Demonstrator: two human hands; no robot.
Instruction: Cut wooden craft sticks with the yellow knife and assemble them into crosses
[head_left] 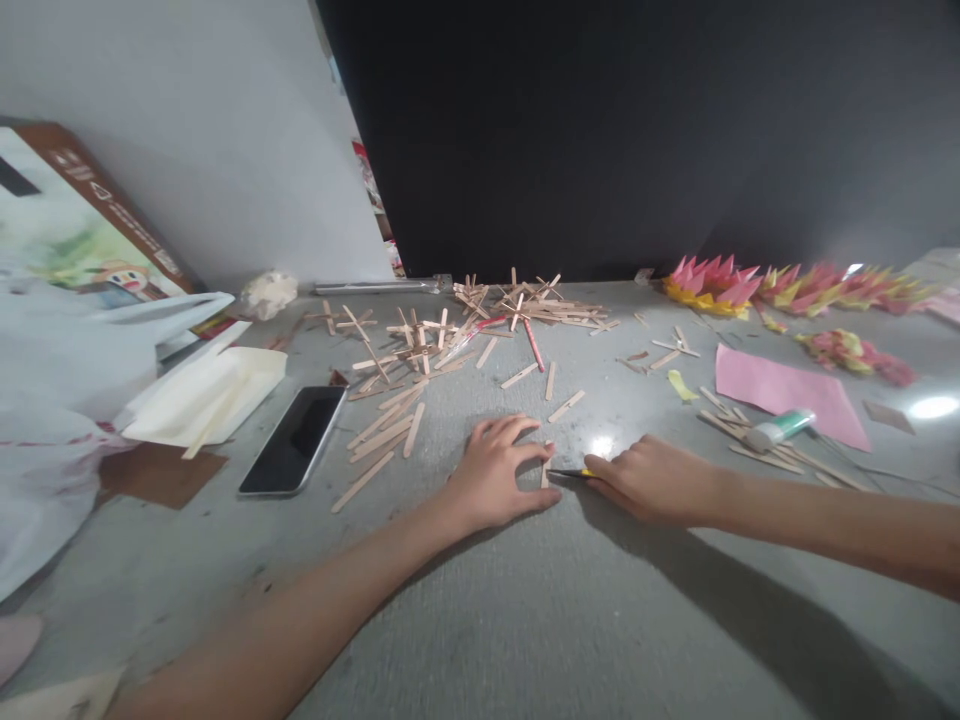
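My left hand rests on the grey tabletop, its thumb and fingers pinning a short wooden craft stick by its two ends. In my right hand is a craft knife with a yellow handle, mostly hidden by the closed fingers. The dark blade points left, and its tip meets the stick's middle between my left thumb and fingers. Several loose craft sticks lie beyond and to the left of my left hand. One more stick lies just past my fingertips.
Crossed craft sticks are piled at the back, near a red-and-white tube. A phone, a paper tray and a plastic bag stand left. On the right are pink paper, a glue bottle and paper flowers.
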